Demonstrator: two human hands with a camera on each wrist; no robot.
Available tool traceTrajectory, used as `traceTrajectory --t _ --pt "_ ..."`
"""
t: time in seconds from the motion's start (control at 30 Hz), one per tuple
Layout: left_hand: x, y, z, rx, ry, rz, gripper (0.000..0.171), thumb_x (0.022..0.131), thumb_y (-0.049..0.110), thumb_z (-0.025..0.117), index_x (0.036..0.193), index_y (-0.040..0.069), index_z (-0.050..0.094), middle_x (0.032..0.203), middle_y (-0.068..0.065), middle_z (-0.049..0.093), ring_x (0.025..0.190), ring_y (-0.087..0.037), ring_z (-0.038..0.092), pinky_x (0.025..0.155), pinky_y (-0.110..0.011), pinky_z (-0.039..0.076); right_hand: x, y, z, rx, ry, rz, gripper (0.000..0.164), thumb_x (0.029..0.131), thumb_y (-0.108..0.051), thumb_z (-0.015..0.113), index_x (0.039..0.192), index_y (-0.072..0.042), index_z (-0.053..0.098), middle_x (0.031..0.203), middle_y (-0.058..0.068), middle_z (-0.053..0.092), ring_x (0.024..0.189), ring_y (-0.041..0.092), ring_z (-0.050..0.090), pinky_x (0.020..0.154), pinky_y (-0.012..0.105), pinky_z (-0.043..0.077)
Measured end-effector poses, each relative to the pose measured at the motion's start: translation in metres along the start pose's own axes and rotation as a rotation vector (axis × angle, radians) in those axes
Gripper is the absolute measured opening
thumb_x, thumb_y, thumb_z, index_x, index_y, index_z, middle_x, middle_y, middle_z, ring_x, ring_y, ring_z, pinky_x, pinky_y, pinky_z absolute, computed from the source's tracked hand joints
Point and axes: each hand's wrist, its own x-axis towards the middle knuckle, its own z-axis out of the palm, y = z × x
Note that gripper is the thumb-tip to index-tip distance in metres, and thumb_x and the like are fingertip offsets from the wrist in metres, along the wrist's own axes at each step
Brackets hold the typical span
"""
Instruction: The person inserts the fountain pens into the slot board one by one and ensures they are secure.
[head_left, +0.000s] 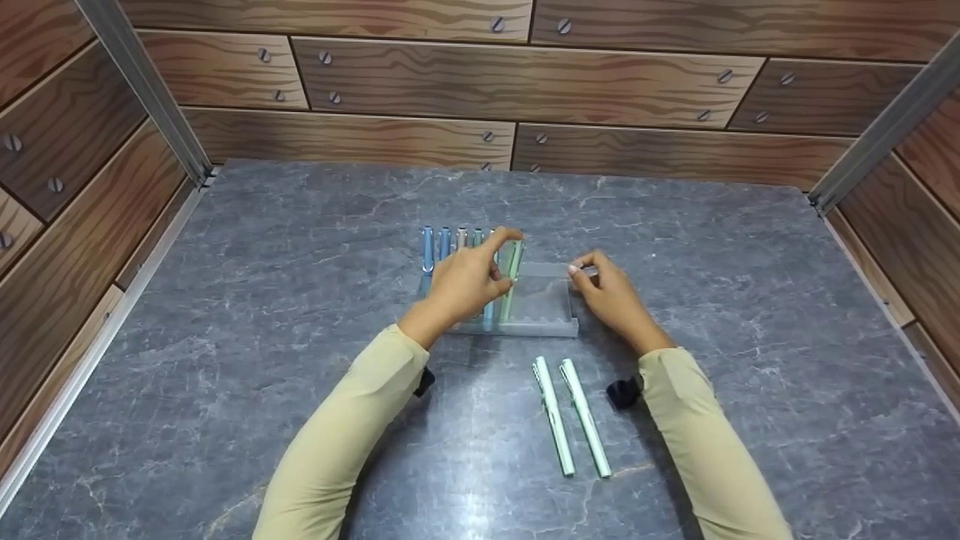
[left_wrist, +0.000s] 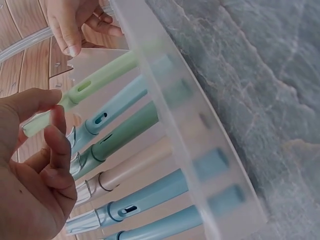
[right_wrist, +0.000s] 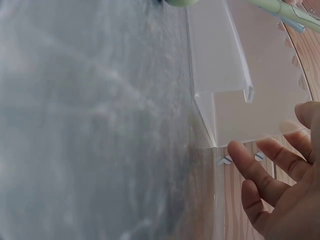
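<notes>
A frosted clear pen stand (head_left: 536,328) sits mid-table, its left part filled with a row of several pens in blue, beige and green. My left hand (head_left: 465,281) pinches the upper end of a light green pen (left_wrist: 102,80), whose lower end sits behind the stand's front lip in the left wrist view. At the stand's right side, my right hand (head_left: 611,296) holds the panel's upper edge between thumb and fingers; its other fingers spread beside the panel (right_wrist: 260,120) in the right wrist view.
Two pale green pens, a left one (head_left: 555,420) and a right one (head_left: 586,420), lie side by side on the marbled table (head_left: 300,262) in front of the stand. Wood-patterned walls (head_left: 525,82) with metal corner posts enclose the table at the back and sides.
</notes>
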Motion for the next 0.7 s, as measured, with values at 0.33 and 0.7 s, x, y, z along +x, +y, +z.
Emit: traceTrajectory --t 0.33,0.7 --pt "0.0056 0.0017 -0.0017 0.108 -0.005 -0.072 0.064 0.087 0.032 0.071 0.14 0.042 0.039 0.051 0.004 0.04 0.044 -0.011 0.032 0.04 -0.024 0.023 0.0001 -0.0005 -0.0001 0.014 -0.014 0.02 0.023 0.101 -0.022 0.049 0.112 -0.002 0.051 0.115 0.022 0.062 0.094 0.033 0.069 0.085 0.041 0.054" --pt "0.0087 0.0015 -0.0035 0.138 -0.027 -0.13 0.064 0.087 0.036 0.07 0.142 0.042 0.037 0.052 0.005 0.034 0.045 -0.01 0.029 0.04 -0.024 0.025 -0.0012 -0.0019 -0.0004 0.02 -0.011 -0.002 0.022 0.101 -0.019 0.049 0.112 0.0 0.051 0.117 0.022 0.06 0.091 0.036 0.07 0.08 0.038 0.054"
